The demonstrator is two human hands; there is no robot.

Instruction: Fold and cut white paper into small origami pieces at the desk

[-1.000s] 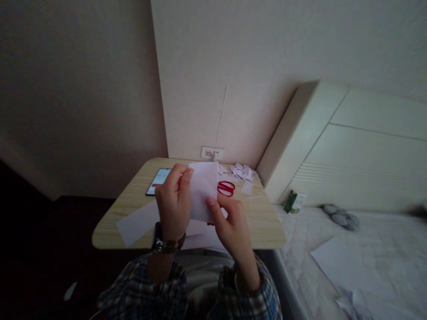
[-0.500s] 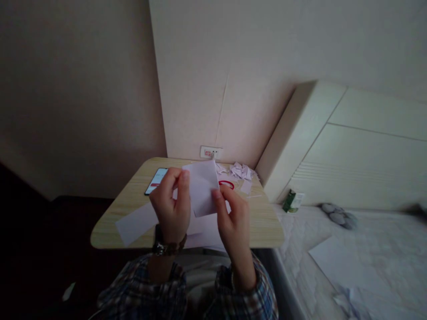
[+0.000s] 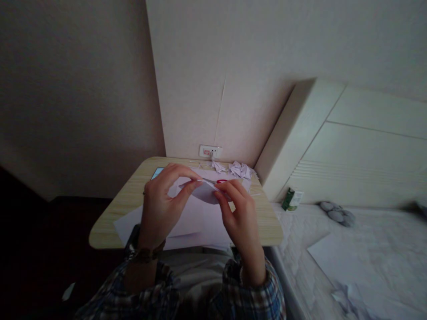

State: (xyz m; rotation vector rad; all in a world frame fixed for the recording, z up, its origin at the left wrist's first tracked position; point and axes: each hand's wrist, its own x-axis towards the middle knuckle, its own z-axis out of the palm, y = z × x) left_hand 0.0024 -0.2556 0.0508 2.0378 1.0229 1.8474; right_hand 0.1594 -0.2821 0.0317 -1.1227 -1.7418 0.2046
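Between both hands a small piece of white paper [image 3: 206,194] is held up over the table, its face tilted so that the upper edge points away from me. My left hand [image 3: 167,202] pinches that upper edge between thumb and fingers. On the right side, my right hand [image 3: 238,206] pinches the same paper with thumb and forefinger. Just behind the paper lie scissors with a red handle [image 3: 221,181], partly hidden. Larger white sheets [image 3: 187,222] lie on the table below the hands. A phone [image 3: 156,172] is mostly covered by my left hand.
The wooden table [image 3: 103,231] stands against the wall below a socket [image 3: 210,151]. Folded paper pieces [image 3: 240,170] are heaped at its back right. On the bed [image 3: 300,249] to the right are a green and white box [image 3: 292,200], a grey plush item [image 3: 336,213] and paper sheets [image 3: 340,258].
The held paper has tipped from facing me to nearly edge-on and sits lower. My left hand has turned, its fingers now reaching right along the paper's upper edge. The phone is more covered.
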